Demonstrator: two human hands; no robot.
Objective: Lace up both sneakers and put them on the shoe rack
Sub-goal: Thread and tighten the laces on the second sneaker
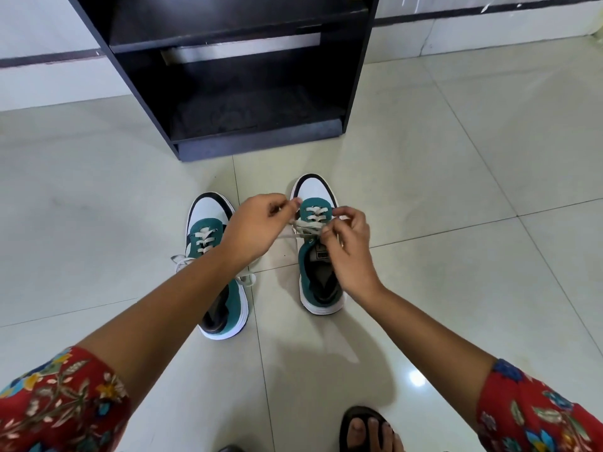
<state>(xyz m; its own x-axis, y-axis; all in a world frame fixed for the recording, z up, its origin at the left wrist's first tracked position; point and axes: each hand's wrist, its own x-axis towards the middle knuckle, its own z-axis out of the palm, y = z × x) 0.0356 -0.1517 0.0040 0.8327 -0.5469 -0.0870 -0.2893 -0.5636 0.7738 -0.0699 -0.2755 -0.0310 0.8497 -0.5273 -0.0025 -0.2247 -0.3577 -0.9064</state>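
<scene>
Two teal and white sneakers stand side by side on the tiled floor, toes pointing at the black shoe rack [359, 76]. The left sneaker [208, 236] has white laces threaded, with loose ends trailing off its left side. Over the right sneaker [315, 194] both hands work its white lace [303, 228]. My left hand [256, 228] pinches one lace end near the top-left eyelets. My right hand [346, 246] pinches the other lace strand above the tongue. Part of the left sneaker is hidden under my left forearm.
The rack's lower shelf [254, 122] is open and dark, directly beyond the sneakers. A foot in a dark sandal [368, 429] rests at the bottom edge. Pale floor tiles [456, 177] spread on both sides, and a white wall with a dark strip runs behind.
</scene>
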